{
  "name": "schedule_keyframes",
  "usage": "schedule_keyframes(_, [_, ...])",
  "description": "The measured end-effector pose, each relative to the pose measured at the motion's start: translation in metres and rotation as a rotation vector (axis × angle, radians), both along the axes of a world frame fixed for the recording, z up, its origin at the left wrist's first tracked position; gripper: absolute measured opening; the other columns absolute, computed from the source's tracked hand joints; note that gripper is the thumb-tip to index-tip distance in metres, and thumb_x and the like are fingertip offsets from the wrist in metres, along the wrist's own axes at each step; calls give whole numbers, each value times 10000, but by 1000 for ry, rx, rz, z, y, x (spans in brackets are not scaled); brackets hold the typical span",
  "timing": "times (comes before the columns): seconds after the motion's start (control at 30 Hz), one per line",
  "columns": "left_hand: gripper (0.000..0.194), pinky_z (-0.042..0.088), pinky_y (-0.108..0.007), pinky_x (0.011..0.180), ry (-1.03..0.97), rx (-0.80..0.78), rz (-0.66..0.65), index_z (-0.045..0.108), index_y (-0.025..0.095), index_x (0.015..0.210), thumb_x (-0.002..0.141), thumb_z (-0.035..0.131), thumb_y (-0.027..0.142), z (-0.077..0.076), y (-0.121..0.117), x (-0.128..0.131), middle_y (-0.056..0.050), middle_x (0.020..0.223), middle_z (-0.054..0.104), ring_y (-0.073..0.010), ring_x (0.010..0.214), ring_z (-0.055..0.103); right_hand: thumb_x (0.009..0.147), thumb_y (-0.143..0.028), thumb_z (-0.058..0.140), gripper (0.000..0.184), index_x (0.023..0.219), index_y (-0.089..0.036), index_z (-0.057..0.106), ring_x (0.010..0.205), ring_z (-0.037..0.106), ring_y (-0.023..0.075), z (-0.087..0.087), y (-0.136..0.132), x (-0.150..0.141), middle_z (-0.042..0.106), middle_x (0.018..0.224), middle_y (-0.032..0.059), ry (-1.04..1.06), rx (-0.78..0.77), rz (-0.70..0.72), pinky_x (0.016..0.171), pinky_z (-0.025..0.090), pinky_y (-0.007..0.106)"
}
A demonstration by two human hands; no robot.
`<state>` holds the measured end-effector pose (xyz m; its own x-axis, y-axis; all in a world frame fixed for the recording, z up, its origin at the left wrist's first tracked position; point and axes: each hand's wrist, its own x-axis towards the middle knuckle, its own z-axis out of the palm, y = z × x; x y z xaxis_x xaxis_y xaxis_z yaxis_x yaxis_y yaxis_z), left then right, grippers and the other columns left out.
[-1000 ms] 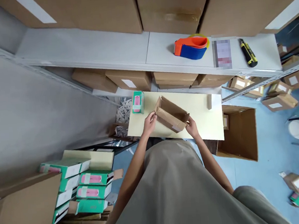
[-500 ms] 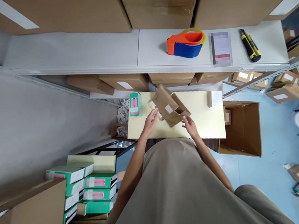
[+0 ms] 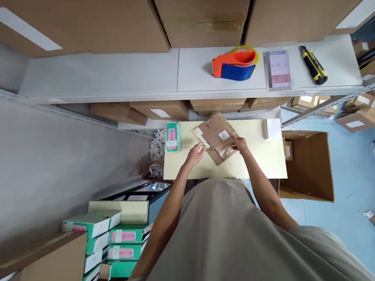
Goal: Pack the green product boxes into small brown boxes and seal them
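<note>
A flattened brown cardboard box (image 3: 213,131) with white labels, clear tape and handwriting lies tilted over the pale yellow table (image 3: 190,171). My left hand (image 3: 195,154) pinches its lower left edge, thumb and fingers closed on the cardboard. At the right edge my right hand (image 3: 240,144) grips it near the taped flap, with some fingertips hidden. Left of the cardboard stands a green and white box with a pink picture (image 3: 173,137). A small white box (image 3: 272,128) is at the table's right end.
On the shelf above lie an orange and blue tape dispenser (image 3: 236,65) and a yellow and black utility knife (image 3: 313,65). A large open carton (image 3: 312,164) stands right of the table. Several green boxes (image 3: 125,252) are stacked at lower left. Cartons (image 3: 206,16) line the upper shelf.
The cardboard box has gone from partly folded, with a flap raised, to pressed flat. My right hand has closed on its right edge, and my left hand now pinches the left edge.
</note>
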<state>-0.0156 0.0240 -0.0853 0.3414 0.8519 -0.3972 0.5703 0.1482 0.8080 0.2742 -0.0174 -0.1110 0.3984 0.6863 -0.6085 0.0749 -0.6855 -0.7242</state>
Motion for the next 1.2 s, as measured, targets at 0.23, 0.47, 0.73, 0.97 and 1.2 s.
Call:
schedule_keyframes(0.23, [369,573,-486,1189,4,-24,-12,777,183,1325,993,737,338,-9,5,6,-179,1454,762,-344,1366,729,956,-365,835,253,1030,-160,707,459,607,165,-14,7,-15,620,534,-29,12,-140,-23,498,575,285])
schedule_keyframes(0.47, [427,599,-529,1148,30,-51,31,781,185,1273,942,823,452,-21,-8,21,-186,1352,792,-367,1280,761,1046,-301,682,138,1103,-214,591,684,771,206,0,-14,-27,806,784,55,56,-20,26,655,654,312])
schedule_keyframes(0.73, [618,482,-436,1280,-233,171,434,563,177,1580,1088,641,542,19,32,2,-212,1704,548,-310,1585,546,1035,-258,615,191,1221,-254,656,1000,847,301,56,-77,-21,877,1168,89,-449,268,603,861,607,358])
schedule_keyframes(0.97, [632,549,-462,1216,-260,-4,381,673,193,1456,1018,713,647,38,9,-6,-192,1563,685,-327,1484,647,1058,-234,551,293,1286,-183,728,904,804,288,86,-107,-6,854,1105,132,-765,226,1018,742,505,332])
schedule_keyframes(1.2, [656,581,-478,1168,-112,67,386,703,203,1468,955,805,598,48,-23,-13,-171,1444,763,-359,1351,727,1104,-180,530,254,1241,-191,743,1067,768,259,93,-108,-5,808,1197,146,-766,311,1297,837,540,317])
